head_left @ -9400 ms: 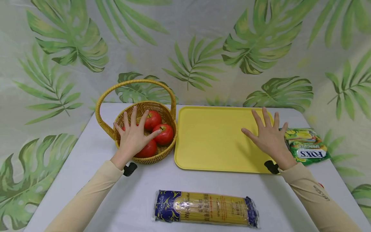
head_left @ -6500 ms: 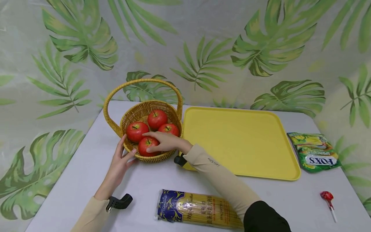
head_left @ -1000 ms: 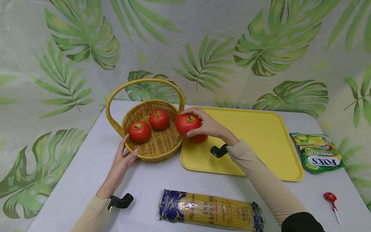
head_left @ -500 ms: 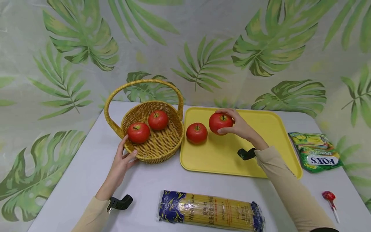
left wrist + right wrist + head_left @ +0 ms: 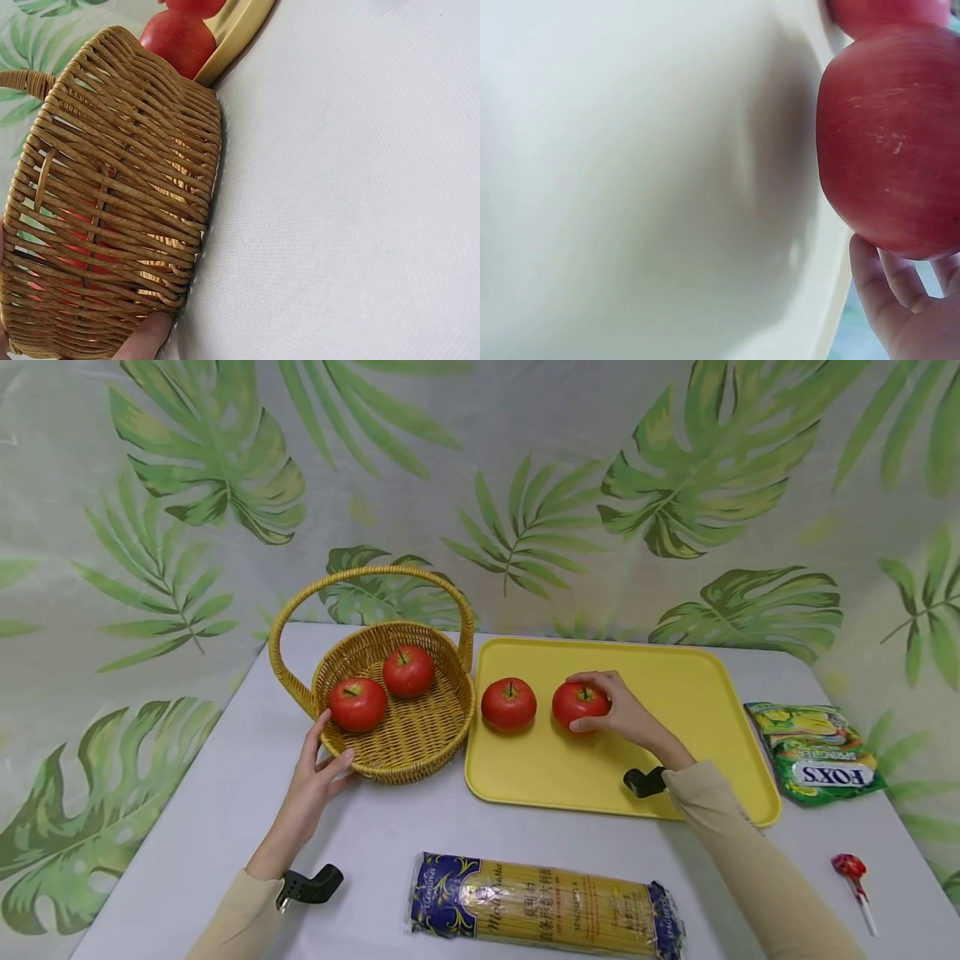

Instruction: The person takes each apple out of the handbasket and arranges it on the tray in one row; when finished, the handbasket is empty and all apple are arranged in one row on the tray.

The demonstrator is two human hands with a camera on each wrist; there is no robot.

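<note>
My right hand (image 5: pixel 622 714) grips a red apple (image 5: pixel 573 708) over the middle of the yellow tray (image 5: pixel 555 777). Thumb and fingers lie on either side of it; in the right wrist view, fingertips (image 5: pixel 864 259) touch the apple's (image 5: pixel 892 142) edge. Whether it touches the tray is hard to tell. A second apple (image 5: pixel 509 704) sits on the tray to the left. Two more apples, one at the left (image 5: pixel 357 703) and one behind (image 5: pixel 408 672), lie in the wicker basket (image 5: pixel 405 768). My left hand (image 5: pixel 311 781) holds the basket at its front left; its wall (image 5: pixel 112 187) fills much of the left wrist view.
A spaghetti packet (image 5: pixel 547 906) lies along the table's front. To the tray's right are a green Fox's candy bag (image 5: pixel 817 752) and a red lollipop (image 5: pixel 851 872). The basket's tall handle (image 5: pixel 367 572) arches up beside the tray.
My right hand has carried the apple rightward from the basket's edge over the tray, then lowered it. The other tray apple is fully uncovered. My left hand stays at the basket.
</note>
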